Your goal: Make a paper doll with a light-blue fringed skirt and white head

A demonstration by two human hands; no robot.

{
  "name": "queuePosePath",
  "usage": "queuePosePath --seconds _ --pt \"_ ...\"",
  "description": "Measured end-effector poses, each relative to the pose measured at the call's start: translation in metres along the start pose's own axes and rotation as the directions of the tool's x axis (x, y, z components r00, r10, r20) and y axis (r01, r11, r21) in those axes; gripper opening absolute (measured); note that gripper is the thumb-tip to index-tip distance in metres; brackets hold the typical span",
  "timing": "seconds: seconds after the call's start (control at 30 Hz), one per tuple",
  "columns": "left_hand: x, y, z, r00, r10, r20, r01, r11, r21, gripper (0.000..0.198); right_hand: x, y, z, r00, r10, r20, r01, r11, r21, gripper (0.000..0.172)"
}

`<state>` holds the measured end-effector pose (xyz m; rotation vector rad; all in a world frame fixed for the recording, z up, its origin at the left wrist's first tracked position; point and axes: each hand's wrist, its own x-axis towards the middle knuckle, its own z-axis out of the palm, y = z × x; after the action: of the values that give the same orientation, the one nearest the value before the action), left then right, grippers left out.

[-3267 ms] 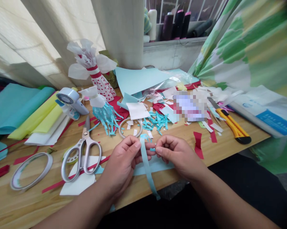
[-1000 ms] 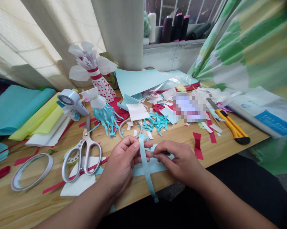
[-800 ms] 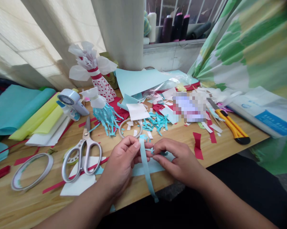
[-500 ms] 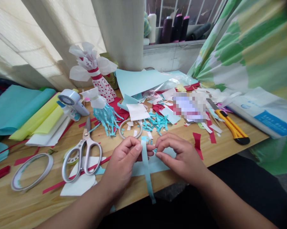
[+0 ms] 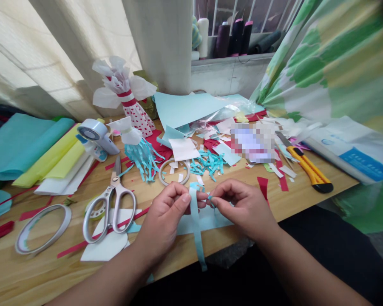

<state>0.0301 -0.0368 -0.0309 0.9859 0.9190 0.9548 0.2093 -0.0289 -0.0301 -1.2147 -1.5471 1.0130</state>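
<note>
Between its thumb and fingers, my left hand (image 5: 167, 216) pinches a light blue paper strip (image 5: 197, 231), which hangs down past the table's front edge. My right hand (image 5: 242, 208) is closed close beside it, thumb and forefinger pinching a small blue paper piece (image 5: 210, 197) near my left fingertips. Under both hands lies a light blue paper sheet (image 5: 186, 225). Just beyond them is a pile of curled blue paper scraps (image 5: 210, 165) and a roll of tape (image 5: 161, 176). Silver-handled scissors (image 5: 114, 182) rest left of my left hand.
A paper figure with a blue fringe (image 5: 140, 157) and a taller one with a red-dotted skirt (image 5: 137, 114) stand behind. A yellow utility knife (image 5: 309, 168) lies at right with its blade out. A larger tape ring (image 5: 66, 221) and a small fan (image 5: 95, 131) are at left.
My right hand has shifted slightly, and its thumb and forefinger now pinch a small blue paper piece in plainer view. My left hand keeps its hold on the strip, nearly still.
</note>
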Motion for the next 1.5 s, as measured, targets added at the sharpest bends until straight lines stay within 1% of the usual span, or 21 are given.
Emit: queuePosePath --seconds 0.1,0.2,0.3,0.37,0.47,0.6,0.67,0.73,0.83,0.93,1.0,1.07,1.17,1.5 --pt "0.001 0.001 0.0 1.0 0.008 0.006 -0.008 1.0 0.01 0.014 0.0 0.002 0.0 0.998 0.044 0.035 -0.047 0.994 0.096 0.005" --pt "0.002 0.002 0.001 1.0 0.013 0.004 -0.013 0.999 0.031 0.016 0.0 0.004 0.0 0.994 0.083 0.074 -0.095 0.98 0.175 0.01" --pt "0.002 0.003 0.001 1.0 0.013 0.0 -0.012 0.999 0.051 0.017 0.001 0.007 0.0 0.987 0.112 0.112 -0.135 0.964 0.227 0.013" --pt "0.002 0.003 0.001 1.0 0.01 -0.003 -0.01 0.998 0.063 0.016 0.001 0.009 0.0 0.984 0.114 0.137 -0.145 0.96 0.241 0.012" --pt "0.002 0.005 0.002 1.0 0.003 -0.01 -0.002 0.998 0.064 0.016 0.001 0.008 0.001 0.988 0.083 0.131 -0.111 0.968 0.224 0.01" --pt "0.003 0.007 0.003 0.999 0.009 -0.032 -0.006 0.996 0.089 0.015 -0.001 0.001 -0.001 0.998 -0.017 0.062 0.008 0.989 0.15 0.008" --pt "0.002 0.008 0.004 0.999 0.011 -0.038 -0.006 0.99 0.141 0.016 -0.003 -0.003 -0.002 0.997 -0.048 0.065 0.038 0.988 0.151 0.007" --pt "0.001 0.008 0.005 0.998 0.034 -0.052 -0.021 0.973 0.23 0.017 -0.004 -0.006 -0.002 0.996 -0.051 0.074 0.038 0.986 0.162 0.008" --pt "-0.001 0.007 0.006 0.991 0.113 -0.072 -0.071 0.9 0.43 0.017 -0.006 -0.008 -0.002 0.995 -0.084 0.053 0.081 0.995 0.057 0.009" --pt "-0.003 0.006 0.006 0.969 0.242 -0.059 -0.154 0.77 0.619 0.015 -0.006 -0.012 0.0 0.986 -0.155 0.067 0.161 0.983 -0.094 0.007" --pt "-0.004 0.007 0.007 0.945 0.324 -0.037 -0.208 0.687 0.696 0.011 -0.006 -0.014 0.001 0.977 -0.19 0.094 0.203 0.967 -0.152 0.007" --pt "-0.004 0.008 0.007 0.928 0.372 -0.018 -0.244 0.643 0.726 0.008 -0.005 -0.017 0.001 0.971 -0.213 0.107 0.231 0.95 -0.208 0.008" --pt "-0.004 0.009 0.007 0.913 0.408 0.008 -0.279 0.61 0.742 0.007 -0.004 -0.019 0.001 0.965 -0.237 0.116 0.259 0.93 -0.259 0.009" --pt "-0.005 0.007 0.006 0.861 0.498 0.107 -0.37 0.465 0.804 0.013 -0.004 -0.018 0.003 0.957 -0.26 0.131 0.287 0.915 -0.285 0.009"
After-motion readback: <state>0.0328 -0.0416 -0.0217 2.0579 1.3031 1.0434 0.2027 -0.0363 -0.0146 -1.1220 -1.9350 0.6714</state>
